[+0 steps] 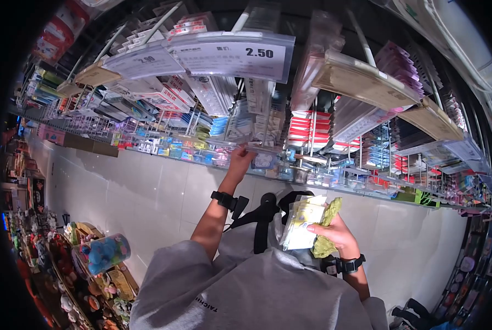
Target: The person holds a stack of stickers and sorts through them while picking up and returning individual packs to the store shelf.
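My left hand [242,159] reaches up to the hanging display, its fingertips pinched together at the lower edge of clear plastic; what they grip is too small to make out. Just right of those fingers hangs a blue-and-white packet [265,160]. Close to my body, my right hand [334,234] is closed around a stack of flat clear packets [302,223] with yellow and white contents, the thumb lying across them. A crumpled yellow-green item [327,242], perhaps cloth or wrapping, is held in the same hand behind the packets.
Hooks full of packaged goods run across the display, with a 2.50 price label [238,55] jutting out above. Red-and-white packets [310,129] hang to the right. Below is the pale tiled floor [147,181]. Plush toys and a clear tub [109,253] stand at lower left.
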The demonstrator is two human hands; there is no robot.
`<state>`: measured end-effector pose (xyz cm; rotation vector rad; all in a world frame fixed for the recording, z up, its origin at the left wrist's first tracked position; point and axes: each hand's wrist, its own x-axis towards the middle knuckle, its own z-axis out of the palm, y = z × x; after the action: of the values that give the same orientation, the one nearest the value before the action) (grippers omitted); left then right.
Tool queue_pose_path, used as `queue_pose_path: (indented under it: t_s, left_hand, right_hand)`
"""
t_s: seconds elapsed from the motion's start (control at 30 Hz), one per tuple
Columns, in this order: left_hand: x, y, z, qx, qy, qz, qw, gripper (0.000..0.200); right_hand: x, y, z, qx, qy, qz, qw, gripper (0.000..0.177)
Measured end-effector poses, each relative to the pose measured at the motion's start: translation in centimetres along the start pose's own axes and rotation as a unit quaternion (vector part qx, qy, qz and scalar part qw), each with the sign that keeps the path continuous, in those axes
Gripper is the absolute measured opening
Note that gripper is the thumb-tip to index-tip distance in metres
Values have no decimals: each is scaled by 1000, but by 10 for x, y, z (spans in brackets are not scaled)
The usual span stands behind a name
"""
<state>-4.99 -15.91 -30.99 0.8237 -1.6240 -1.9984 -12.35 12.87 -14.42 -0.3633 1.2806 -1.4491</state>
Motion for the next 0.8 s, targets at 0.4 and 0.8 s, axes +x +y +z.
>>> queue_pose_path:
  t_s: [0.4, 0.8]
  left_hand:
    - [-7, 40, 29, -42, 45, 35, 997, 4]
    - [-11, 43, 39, -6, 96, 124, 988, 16]
  right_hand:
    - [9, 0, 2, -3, -7, 14, 1000, 54]
    - [12, 3, -4, 4, -11, 15, 1000, 54]
